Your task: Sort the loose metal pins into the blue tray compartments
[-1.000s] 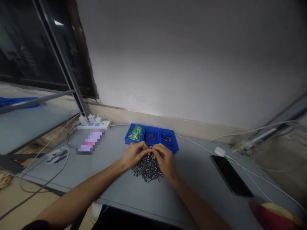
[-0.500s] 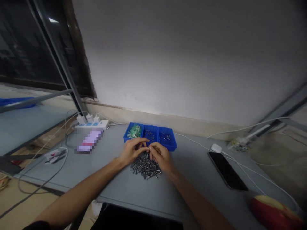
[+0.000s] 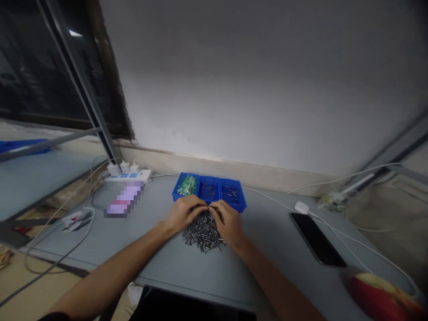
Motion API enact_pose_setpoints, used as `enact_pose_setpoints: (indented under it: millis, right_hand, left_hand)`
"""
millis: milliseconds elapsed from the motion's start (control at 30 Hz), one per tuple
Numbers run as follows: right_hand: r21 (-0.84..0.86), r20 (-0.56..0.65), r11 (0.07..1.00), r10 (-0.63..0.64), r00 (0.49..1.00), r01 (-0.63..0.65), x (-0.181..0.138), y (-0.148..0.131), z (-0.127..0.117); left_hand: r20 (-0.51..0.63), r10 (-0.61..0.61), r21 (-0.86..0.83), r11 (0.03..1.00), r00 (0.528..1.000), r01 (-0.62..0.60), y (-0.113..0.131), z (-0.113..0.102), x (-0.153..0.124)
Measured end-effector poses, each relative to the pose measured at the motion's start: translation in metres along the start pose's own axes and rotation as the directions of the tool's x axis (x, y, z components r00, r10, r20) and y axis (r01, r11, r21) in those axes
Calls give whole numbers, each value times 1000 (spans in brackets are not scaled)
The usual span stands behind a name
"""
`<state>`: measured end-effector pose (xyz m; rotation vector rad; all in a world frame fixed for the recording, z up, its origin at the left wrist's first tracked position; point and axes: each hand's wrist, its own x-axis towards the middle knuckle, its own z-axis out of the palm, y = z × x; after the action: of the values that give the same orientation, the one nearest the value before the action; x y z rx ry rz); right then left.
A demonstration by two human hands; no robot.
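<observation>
My left hand (image 3: 185, 215) and my right hand (image 3: 227, 220) meet fingertip to fingertip over a heap of small dark metal pins (image 3: 204, 234) on the grey table. Both hands are closed in a pinch. Whatever sits between the fingertips is too small to name. Just behind them stands a blue bin with three compartments (image 3: 241, 207). Its left compartment holds a green and white bundle (image 3: 187, 185); the middle one has several metal pieces (image 3: 207, 191); in the right one lie several thin pins (image 3: 230, 192).
A white power strip (image 3: 145, 175) with plugs and a pixelated phone screen (image 3: 124, 199) are at the left. A black phone (image 3: 317, 238), a white charger case (image 3: 301, 207), cables and a red and yellow object (image 3: 381, 294) are at the right. A wall rises behind.
My fingertips have come closer together, and the fingers of my left hand have curled in more. The heap and the bin look the same.
</observation>
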<state>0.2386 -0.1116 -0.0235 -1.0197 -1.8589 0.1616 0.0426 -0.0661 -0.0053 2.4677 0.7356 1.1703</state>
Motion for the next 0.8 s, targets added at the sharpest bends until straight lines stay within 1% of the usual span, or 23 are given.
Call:
enact_pose_setpoints:
  millis: [100, 233, 300, 367, 467, 667, 800]
  right_hand:
    - [-36, 12, 999, -14, 1000, 14, 0, 2, 1]
    - [-31, 7, 999, -4, 1000, 5, 1, 4, -1]
    - [-26, -7, 1000, -3, 1000, 3, 2, 5, -4]
    - [-36, -32, 999, -25, 999, 24, 3, 6, -6]
    - [-37, -13, 999, -11, 1000, 11, 3, 8, -7]
    - [-52, -1, 998, -20, 1000, 20, 3, 5, -3]
    - [-80, 16, 996, -24, 1000, 25, 2, 3, -3]
  left_hand:
    - [-10, 37, 10, 999, 999, -37, -1, 0, 0]
    - [-1, 54, 30, 998, 999, -54, -4, -2, 1]
    - [-2, 37, 27, 999, 999, -37, -5, -3, 1]
    - [-11, -17, 42, 999, 1000, 18, -5, -3, 2]
    - [20, -73, 26, 997, 997, 72, -5, -3, 2]
    - [34, -30, 55, 998, 999, 28, -5, -3, 2]
    - [82, -6, 65, 998, 997, 1, -6, -3, 2]
